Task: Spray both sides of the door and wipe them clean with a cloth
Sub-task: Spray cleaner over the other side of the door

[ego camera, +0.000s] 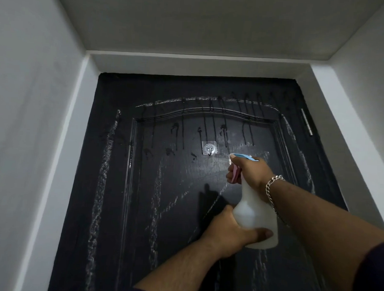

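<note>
A black panelled door (167,188) fills the middle of the view, wet with drip trails running down from its upper part. A white spray bottle (256,209) with a blue head and pink trigger is held up in front of the door, nozzle pointing at it. My right hand (249,170) grips the bottle's neck with fingers on the trigger. My left hand (229,232) grips the bottle's base from below. No cloth is in view.
A clear adhesive hook (209,148) is stuck on the door's upper panel, just left of the nozzle. A metal hinge (306,121) sits on the door's right edge. White walls (33,138) close in on both sides, with a ceiling above.
</note>
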